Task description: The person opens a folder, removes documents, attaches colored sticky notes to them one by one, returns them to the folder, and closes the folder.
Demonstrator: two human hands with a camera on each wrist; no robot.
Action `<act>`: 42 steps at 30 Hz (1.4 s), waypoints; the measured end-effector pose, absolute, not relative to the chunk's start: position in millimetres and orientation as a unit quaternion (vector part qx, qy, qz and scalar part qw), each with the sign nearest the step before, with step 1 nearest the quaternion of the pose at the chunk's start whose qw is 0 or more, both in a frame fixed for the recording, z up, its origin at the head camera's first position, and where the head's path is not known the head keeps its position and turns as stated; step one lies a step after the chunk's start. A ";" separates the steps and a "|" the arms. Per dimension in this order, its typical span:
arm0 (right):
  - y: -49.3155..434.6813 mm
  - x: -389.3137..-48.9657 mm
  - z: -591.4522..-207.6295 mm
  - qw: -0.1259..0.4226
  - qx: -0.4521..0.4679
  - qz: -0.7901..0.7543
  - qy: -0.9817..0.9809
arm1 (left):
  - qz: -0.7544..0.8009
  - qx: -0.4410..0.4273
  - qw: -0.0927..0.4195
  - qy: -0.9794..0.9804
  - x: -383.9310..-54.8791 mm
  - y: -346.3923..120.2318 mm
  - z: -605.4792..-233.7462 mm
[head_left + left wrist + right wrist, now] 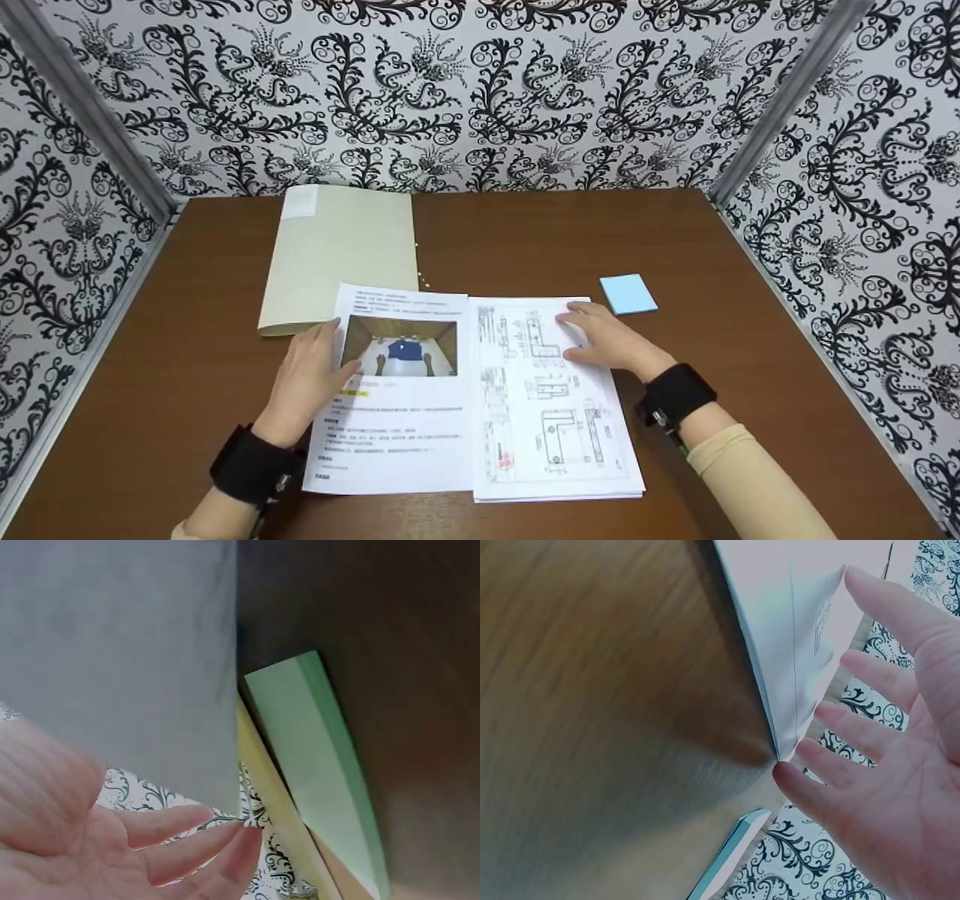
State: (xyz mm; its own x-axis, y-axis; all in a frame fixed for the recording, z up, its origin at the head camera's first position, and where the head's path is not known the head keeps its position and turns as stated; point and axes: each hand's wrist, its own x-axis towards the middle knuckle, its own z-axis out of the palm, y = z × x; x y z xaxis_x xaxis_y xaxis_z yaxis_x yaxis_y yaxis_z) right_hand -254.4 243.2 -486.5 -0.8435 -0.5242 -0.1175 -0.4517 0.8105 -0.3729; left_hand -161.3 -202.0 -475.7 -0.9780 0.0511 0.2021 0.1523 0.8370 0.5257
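My left hand (304, 375) holds the left edge of a printed sheet (397, 435) that bears a colour photo. Its thumb lies over the face of the sheet and its fingers are at the edge. In the left wrist view the shaded underside (127, 645) hides that thumb; the other fingers (184, 847) reach the paper's corner. My right hand (611, 341) touches the upper right of a stack of papers (517, 442), whose top page has technical drawings. In the right wrist view its fingers (866, 727) are spread, with their tips against the paper's edge.
A cream folder (345, 247) lies at the back left, partly under the printed sheet. A light blue sticky-note pad (628, 293) is right of the stack. The brown table (555, 240) meets patterned walls (465, 90). In the left wrist view a pale green flat thing (307, 742) has a darker edge.
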 end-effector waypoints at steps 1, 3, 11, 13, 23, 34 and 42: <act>243.7 -255.1 -486.3 0.103 -0.257 -0.169 0.946 | -0.276 -0.054 0.092 -0.955 -160.5 -201.1 -473.9; 244.5 -256.3 -485.2 0.091 -0.250 -0.167 0.949 | -0.269 -0.059 0.098 -0.956 -159.4 -198.3 -470.0; 251.9 -261.8 -478.3 0.028 -0.204 -0.182 0.961 | -0.279 -0.111 0.080 -0.950 -149.4 -182.7 -449.8; 255.6 -264.0 -477.5 0.017 -0.193 -0.182 0.964 | -0.282 -0.127 0.057 -0.949 -145.5 -180.3 -443.5; 278.2 -275.9 -471.4 -0.006 -0.093 -0.186 0.978 | -0.274 -0.202 0.037 -0.939 -118.5 -172.4 -408.3; 291.5 -285.8 -474.1 0.011 -0.040 -0.182 0.982 | -0.242 -0.264 0.045 -0.932 -126.4 -127.4 -430.0; 295.3 -290.1 -482.8 0.024 -0.027 -0.185 0.982 | -0.201 -0.311 0.059 -0.927 -140.5 -85.3 -453.0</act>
